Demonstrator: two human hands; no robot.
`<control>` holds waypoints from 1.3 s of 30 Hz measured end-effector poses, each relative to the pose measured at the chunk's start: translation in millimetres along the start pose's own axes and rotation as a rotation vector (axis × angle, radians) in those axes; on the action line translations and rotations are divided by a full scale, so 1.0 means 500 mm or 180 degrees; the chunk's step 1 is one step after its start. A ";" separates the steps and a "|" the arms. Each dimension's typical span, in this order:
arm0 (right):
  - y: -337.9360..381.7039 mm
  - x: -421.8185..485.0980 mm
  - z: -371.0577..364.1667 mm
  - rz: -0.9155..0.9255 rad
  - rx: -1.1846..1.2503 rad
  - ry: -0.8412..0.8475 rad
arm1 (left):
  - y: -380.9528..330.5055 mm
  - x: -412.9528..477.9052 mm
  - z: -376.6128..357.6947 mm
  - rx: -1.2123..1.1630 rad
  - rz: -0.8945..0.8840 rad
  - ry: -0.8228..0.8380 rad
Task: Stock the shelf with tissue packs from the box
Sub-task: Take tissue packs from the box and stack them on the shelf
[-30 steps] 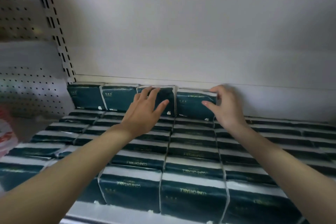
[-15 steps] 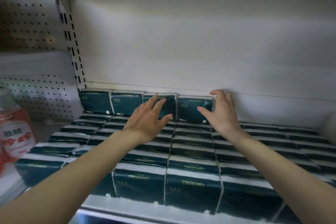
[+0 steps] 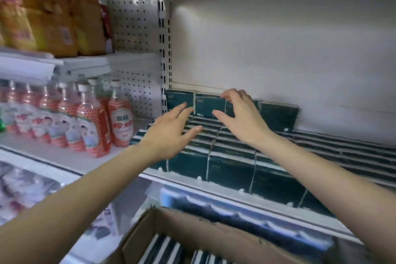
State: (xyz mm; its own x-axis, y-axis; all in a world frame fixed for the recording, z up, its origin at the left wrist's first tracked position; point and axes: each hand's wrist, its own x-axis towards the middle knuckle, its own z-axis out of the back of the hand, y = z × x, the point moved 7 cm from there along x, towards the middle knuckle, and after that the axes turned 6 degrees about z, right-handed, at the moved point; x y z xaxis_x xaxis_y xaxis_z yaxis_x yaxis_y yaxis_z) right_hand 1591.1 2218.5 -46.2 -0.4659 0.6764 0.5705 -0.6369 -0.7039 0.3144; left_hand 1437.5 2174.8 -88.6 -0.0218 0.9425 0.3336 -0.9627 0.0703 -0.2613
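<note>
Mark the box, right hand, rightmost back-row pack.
box (image 3: pixel 203 229), head view, cardboard wall.
right hand (image 3: pixel 242 118), head view, back of hand.
rightmost back-row pack (image 3: pixel 278 115), head view, front face.

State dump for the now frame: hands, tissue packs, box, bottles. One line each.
left hand: open, fingers straight, holding nothing.
right hand: fingers loosely curled, nothing visibly held.
lower tissue packs: shelved in tight rows.
upper row of tissue packs: upright against the back wall, atop the lower tissue packs.
cardboard box: open, boxed packs inside.
bottles: upright, capped.
</note>
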 end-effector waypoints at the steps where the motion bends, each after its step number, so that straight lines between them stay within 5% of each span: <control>1: 0.028 -0.008 -0.024 0.0117 -0.0061 0.0050 | 0.029 -0.022 -0.001 -0.0097 0.0083 -0.0001; 8: 0.130 -0.156 -0.237 0.0354 0.0348 0.0434 | 0.193 -0.207 -0.103 -0.0359 0.0493 0.0275; 18: 0.012 -0.486 -0.582 -0.0915 0.0278 0.2670 | 0.300 -0.413 -0.342 -0.0926 0.1419 0.1284; 26: -0.039 -0.507 -0.646 -0.1424 0.0485 0.2802 | 0.309 -0.429 -0.355 0.0030 0.1299 0.0777; 39: -0.062 -0.498 -0.691 -0.1646 0.0071 0.2392 | 0.310 -0.429 -0.363 0.0038 0.1123 0.0558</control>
State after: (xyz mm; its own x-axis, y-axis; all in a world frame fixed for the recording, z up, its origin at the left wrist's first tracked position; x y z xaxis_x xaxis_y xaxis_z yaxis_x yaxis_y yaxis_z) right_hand 1514.4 2146.7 -460.3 -0.4080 0.8664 -0.2879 -0.8692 -0.2723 0.4126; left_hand 1342.1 2042.8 -365.0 -0.3066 0.9496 0.0652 -0.9073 -0.2709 -0.3215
